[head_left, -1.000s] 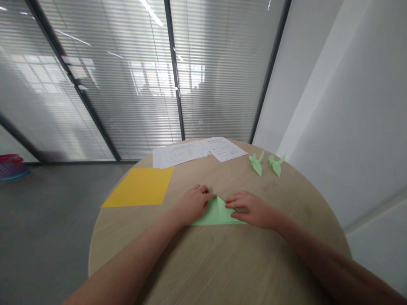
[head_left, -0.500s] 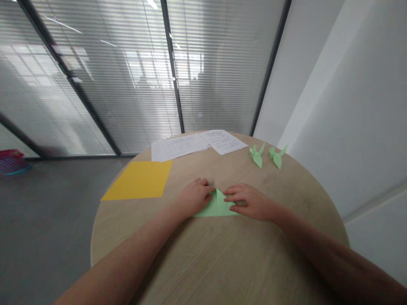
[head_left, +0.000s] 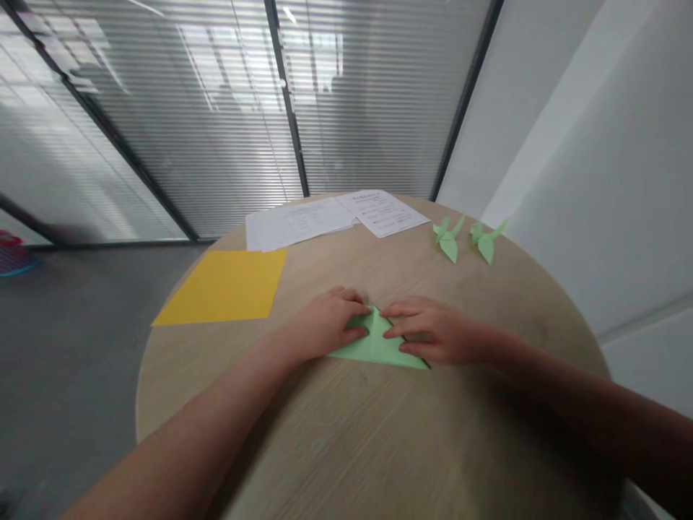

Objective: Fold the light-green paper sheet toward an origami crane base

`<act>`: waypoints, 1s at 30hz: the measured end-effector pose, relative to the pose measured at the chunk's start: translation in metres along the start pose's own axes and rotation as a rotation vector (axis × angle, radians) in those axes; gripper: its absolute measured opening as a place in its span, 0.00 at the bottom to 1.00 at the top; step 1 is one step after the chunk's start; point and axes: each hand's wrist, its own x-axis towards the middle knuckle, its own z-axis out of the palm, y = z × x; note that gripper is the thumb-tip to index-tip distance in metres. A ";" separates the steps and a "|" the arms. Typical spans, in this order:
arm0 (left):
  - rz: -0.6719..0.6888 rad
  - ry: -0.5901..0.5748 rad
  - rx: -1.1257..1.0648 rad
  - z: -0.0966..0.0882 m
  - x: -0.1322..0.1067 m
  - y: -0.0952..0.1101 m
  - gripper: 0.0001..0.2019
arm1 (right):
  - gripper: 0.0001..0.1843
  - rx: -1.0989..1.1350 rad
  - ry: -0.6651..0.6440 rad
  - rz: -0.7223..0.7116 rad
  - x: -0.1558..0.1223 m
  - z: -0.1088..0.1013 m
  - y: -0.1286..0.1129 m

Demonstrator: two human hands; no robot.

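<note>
A sheet of light green origami paper (head_left: 375, 345), folded into a triangle, lies flat with its peak pointing away from me and its long edge towards me. My left hand (head_left: 333, 321) grips the left side of this paper, its index finger near the peak and its thumb on the face. That hand covers the left corner. On the right slanting edge rest the fingertips of my right hand (head_left: 433, 328), stretched out and spread apart. The right corner sticks out below them.
The round wooden table (head_left: 346, 440) also carries a yellow sheet (head_left: 224, 287) at left, white papers (head_left: 300, 222) and a printed page (head_left: 382, 212) at the back. Two green paper cranes (head_left: 448, 242) (head_left: 486, 244) stand at right. A basket (head_left: 15, 254) is on the floor.
The view has tipped down and the table sits higher in it. The green triangle has turned slightly, and its right corner now shows beyond my right fingers. Both hands stay on the paper.
</note>
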 end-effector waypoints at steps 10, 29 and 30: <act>-0.036 -0.075 -0.028 -0.007 0.000 0.008 0.15 | 0.21 0.011 -0.014 0.027 -0.013 0.003 -0.005; -0.021 -0.064 -0.035 -0.015 0.000 0.017 0.12 | 0.21 -0.010 -0.085 -0.026 -0.009 -0.006 -0.005; -0.021 -0.061 -0.026 -0.014 0.000 0.017 0.13 | 0.21 -0.005 -0.081 -0.028 -0.009 -0.006 -0.005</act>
